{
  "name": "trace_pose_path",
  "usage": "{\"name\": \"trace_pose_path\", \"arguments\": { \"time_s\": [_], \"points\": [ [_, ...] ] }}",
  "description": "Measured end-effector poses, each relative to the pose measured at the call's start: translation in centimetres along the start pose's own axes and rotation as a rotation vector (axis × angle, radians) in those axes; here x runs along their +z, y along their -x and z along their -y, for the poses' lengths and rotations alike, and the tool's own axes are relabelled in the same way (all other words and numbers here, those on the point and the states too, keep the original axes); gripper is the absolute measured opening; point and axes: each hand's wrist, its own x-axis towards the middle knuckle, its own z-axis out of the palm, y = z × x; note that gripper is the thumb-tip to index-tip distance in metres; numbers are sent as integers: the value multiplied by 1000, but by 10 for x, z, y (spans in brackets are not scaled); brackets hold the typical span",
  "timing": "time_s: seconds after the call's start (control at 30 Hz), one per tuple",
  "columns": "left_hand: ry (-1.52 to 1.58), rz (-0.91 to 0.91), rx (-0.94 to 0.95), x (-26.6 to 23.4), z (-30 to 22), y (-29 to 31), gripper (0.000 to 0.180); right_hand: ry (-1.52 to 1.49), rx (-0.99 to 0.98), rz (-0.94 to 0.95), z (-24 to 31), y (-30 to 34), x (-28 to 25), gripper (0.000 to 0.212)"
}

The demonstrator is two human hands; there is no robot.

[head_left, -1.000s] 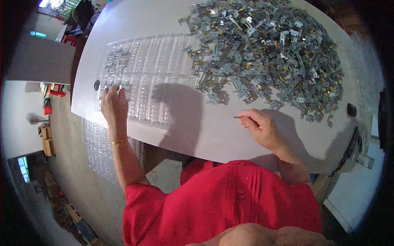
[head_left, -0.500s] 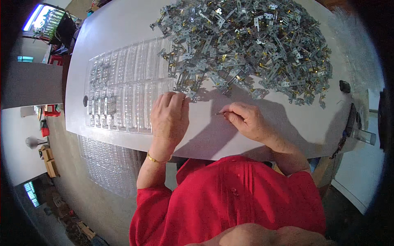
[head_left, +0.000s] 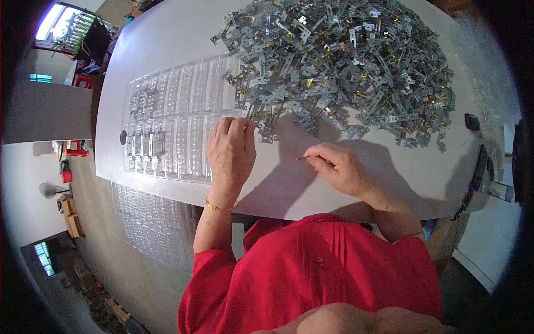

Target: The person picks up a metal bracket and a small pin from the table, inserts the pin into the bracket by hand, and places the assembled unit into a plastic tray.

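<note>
My right hand (head_left: 340,170) pinches a thin, small metal bracket (head_left: 301,158) between thumb and forefinger, just above the table. Its far end is buried in my fingers. To the left, my left hand (head_left: 231,153) is curled, its fingers pressed together beside the lower-left edge of a large pile of metal brackets (head_left: 356,72). The fingertips point away and whatever they hold is hidden. The brackets are grey, with brassy bits among them. Beside my left hand lies a clear plastic tray (head_left: 181,119) with long slots; several brackets (head_left: 150,143) sit in its left slots, in two rows.
The white table (head_left: 289,195) curves round in front of me. Below its left edge are more clear trays (head_left: 158,225). A small black object (head_left: 471,122) lies by the right edge, and a dark round disc (head_left: 123,137) at the tray's left side.
The whole view has shifted slightly, moving the table and pile a little to the right. My left hand has edged slightly away from me; my right hand keeps its pinch on the bracket.
</note>
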Motion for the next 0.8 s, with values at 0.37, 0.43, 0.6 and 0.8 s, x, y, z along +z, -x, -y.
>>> {"name": "trace_pose_path", "arguments": {
  "time_s": [0.37,0.43,0.6,0.8],
  "points": [
    [-247,-31,33,4,16,-21,14,-41,8,37,0,-2,-2,12],
    [-207,24,35,4,15,-26,22,-24,9,33,-1,-1,-2,12],
    [-281,173,38,10,24,-37,27,-18,0,36,3,0,-4,13],
    [-295,240,96,11,29,-45,27,24,-25,30,-3,0,-3,13]
  ]
}}
